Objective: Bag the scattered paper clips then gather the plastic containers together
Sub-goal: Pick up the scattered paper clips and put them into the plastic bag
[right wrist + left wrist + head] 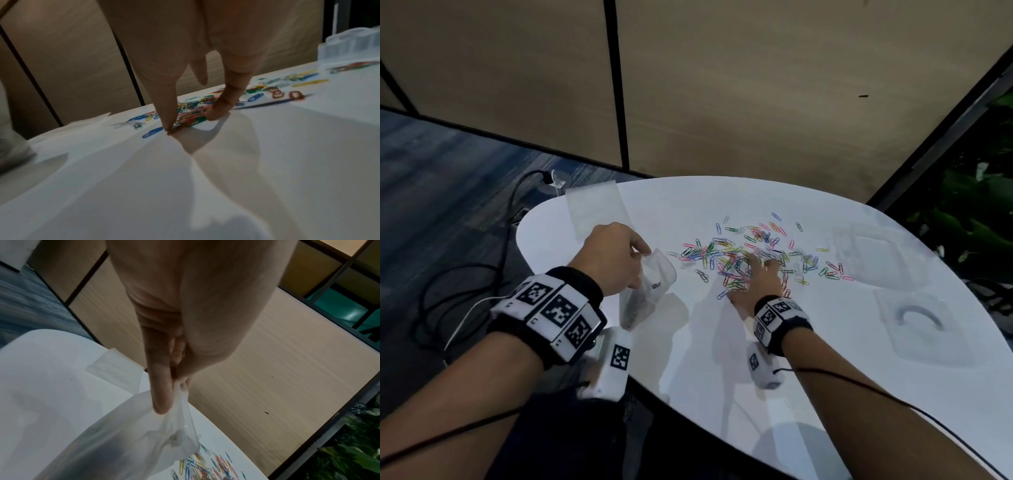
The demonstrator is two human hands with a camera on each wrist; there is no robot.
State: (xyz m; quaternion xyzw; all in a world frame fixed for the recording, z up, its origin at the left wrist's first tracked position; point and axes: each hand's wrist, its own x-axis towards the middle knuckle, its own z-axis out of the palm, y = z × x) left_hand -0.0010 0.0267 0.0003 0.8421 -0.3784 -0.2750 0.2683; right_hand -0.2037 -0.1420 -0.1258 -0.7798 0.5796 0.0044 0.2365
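Pinching the bag's rim, the left hand [608, 260] keeps the clear plastic bag [645, 291] hanging off the table edge; thumb & fingers [162, 392] are closed tight on the film, rest of the bag sagging below them, something dark at its bottom, can't tell what. Prob held there so its mouth sits just left of the pile w/ a short carry. Beyond those fingers a second flat clear bag [597, 210] lies on the white table [825, 377], untouched.

Next over, the paper clips [743, 253], multicoloured, lie spread in a loose heap, mostly beyond & either side of the right hand [758, 281]. That hand is down on the heap: thumb and fingers [223, 104] curl in toward each other w/ tips on the table and clips between them — looks like a grab closing, nothing lifted yet. Bagging seems barely half done at best.

Right of those fingers, well apart, two clear plastic containers: far container [859, 251] at the scatter's edge, near container [917, 325] closer to the person. Both untouched, not yet gathered.
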